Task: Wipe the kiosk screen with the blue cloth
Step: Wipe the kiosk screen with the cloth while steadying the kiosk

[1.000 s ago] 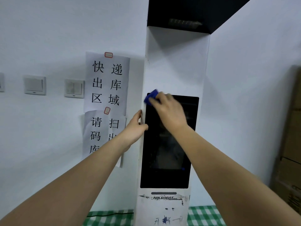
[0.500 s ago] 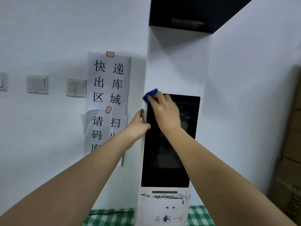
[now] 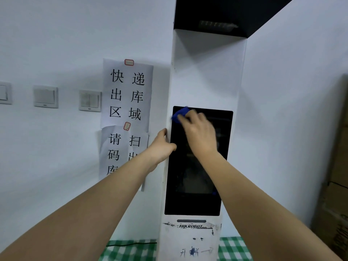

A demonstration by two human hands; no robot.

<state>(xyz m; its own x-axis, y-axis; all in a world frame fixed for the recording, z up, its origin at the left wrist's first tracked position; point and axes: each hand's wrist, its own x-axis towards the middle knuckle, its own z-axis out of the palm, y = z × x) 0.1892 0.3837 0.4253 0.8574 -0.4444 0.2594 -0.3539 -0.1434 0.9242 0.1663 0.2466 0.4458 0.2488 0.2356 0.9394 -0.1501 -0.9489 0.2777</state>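
Up at the top left corner of the tall black glass kiosk screen, the right hand presses a small crumpled blue cloth against the glass, its fingers curled over the cloth and gripping it. At the left edge of the tall white kiosk post, the left hand holds on, its fingers wrapped around the side. White paper signs hang on the wall beside it.

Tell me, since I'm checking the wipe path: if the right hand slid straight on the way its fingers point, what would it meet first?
Probably the kiosk's white frame by the screen's upper-left corner; the right hand and blue cloth are almost there.
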